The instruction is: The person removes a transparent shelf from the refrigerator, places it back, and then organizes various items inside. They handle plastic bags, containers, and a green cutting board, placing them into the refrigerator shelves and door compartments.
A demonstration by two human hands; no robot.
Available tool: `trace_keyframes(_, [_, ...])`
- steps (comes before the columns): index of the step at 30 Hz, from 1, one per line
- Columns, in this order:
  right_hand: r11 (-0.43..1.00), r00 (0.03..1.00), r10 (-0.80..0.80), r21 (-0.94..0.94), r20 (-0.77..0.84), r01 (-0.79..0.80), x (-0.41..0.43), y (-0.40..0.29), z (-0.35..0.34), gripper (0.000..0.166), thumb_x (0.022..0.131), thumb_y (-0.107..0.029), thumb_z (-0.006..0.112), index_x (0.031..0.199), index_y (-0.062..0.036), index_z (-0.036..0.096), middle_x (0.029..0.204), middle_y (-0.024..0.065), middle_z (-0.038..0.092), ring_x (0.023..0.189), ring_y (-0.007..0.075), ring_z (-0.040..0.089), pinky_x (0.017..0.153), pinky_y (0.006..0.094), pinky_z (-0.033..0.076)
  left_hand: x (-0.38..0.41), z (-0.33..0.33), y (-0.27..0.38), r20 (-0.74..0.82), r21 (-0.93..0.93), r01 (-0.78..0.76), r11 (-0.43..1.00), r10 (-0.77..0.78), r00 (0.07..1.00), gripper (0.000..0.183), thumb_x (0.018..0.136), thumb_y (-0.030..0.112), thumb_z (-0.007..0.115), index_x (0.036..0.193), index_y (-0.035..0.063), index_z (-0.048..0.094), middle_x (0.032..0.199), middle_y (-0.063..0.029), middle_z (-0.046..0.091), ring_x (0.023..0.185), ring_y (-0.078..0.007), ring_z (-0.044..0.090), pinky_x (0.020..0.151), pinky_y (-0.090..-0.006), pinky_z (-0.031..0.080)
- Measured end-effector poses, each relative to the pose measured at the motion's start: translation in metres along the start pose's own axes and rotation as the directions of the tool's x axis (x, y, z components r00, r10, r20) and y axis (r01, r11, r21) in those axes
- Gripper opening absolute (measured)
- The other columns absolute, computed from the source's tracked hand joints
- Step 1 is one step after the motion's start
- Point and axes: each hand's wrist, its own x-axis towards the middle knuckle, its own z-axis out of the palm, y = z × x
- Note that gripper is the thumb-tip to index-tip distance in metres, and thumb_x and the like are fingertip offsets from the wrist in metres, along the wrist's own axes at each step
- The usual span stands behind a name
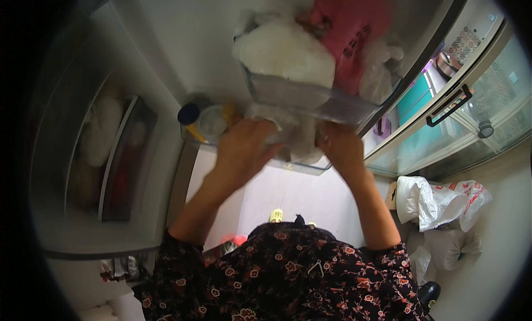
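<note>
A pale translucent plastic bag (297, 134), its contents blurred, sits in the lower clear door bin (297, 168) of an open refrigerator. My left hand (245, 148) grips the bag's left side, with the thumb nearer to me. On the right side, my right hand (343, 148) has its fingers curled into the bag; the fingertips are hidden. Left of the bag in the same bin stand a dark-blue-capped container (189, 114) and a round clear lid or jar top (213, 120). Something yellow (229, 112) is just behind my left hand.
Above, another clear bin (286, 90) holds a white bundle (286, 53) and a red plastic bag (353, 34). At left are refrigerator drawers (118, 163) with bagged items. A glass door with a black handle (449, 107) stands right, above white plastic bags (436, 200).
</note>
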Motion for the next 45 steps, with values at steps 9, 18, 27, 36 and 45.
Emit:
trace_keyframes(9, [0.721,0.535,0.473,0.656,-0.7,0.223,0.011,0.072,-0.03,0.037,0.088,-0.035,0.055,0.11,-0.0053,0.053,0.108,0.0087,0.055,0.107,0.0197,0.049,0.097,0.0357,0.034,0.025,0.049,-0.013,-0.01,0.102,-0.507,0.856,0.511,0.86,0.053,0.065,0.037,0.07,0.115,0.0321,0.052,0.131,0.0032,0.04,0.12,-0.0267,0.034,0.091,-0.0515,0.037])
trace_keyframes(18, [0.638,0.836,0.255,0.734,-0.487,0.233,0.067,0.144,0.031,0.048,0.096,-0.028,0.032,0.137,-0.0038,0.027,0.135,0.0119,0.037,0.123,0.0215,0.038,0.103,0.0327,0.028,0.047,0.086,-0.055,0.09,0.186,-0.787,0.588,0.788,0.609,0.06,0.071,0.039,0.064,0.126,0.0259,0.044,0.144,-0.0044,0.027,0.127,-0.0285,0.027,0.096,-0.0509,0.033])
trace_keyframes(27, [-0.132,0.831,0.392,0.87,-0.394,0.474,0.074,0.117,0.029,0.054,0.095,-0.042,0.032,0.129,-0.0006,0.039,0.126,0.0161,0.048,0.114,0.0264,0.049,0.097,0.037,0.039,0.014,0.055,-0.006,0.278,-0.033,-0.54,0.841,0.527,0.803,0.071,0.08,0.049,0.056,0.137,0.0151,0.031,0.146,-0.0086,0.021,0.131,-0.0303,0.026,0.101,-0.0583,0.021])
trace_keyframes(36, [0.288,0.543,0.8,0.957,-0.254,0.022,-0.06,0.17,0.038,0.034,0.093,-0.039,0.043,0.104,-0.0106,0.058,0.086,0.002,0.062,0.08,0.0095,0.055,0.072,0.0252,0.042,-0.005,0.074,0.052,-0.159,-0.498,-0.638,0.587,0.661,0.733,0.021,0.073,0.016,0.067,0.092,0.0086,0.062,0.103,-0.0078,0.062,0.095,-0.0287,0.058,0.083,-0.043,0.045])
trace_keyframes(45, [-0.179,0.025,0.962,0.696,0.273,-0.695,-0.495,0.028,0.257,0.003,0.083,-0.008,0.057,0.082,-0.0052,0.057,0.07,0.003,0.059,0.058,0.0086,0.054,0.052,0.0227,0.044,-0.165,0.186,0.016,0.665,-0.388,0.077,0.919,0.221,0.713,0.006,0.077,0.004,0.062,0.08,0.0031,0.057,0.072,-0.011,0.056,0.065,-0.0274,0.056,0.058,-0.0359,0.044])
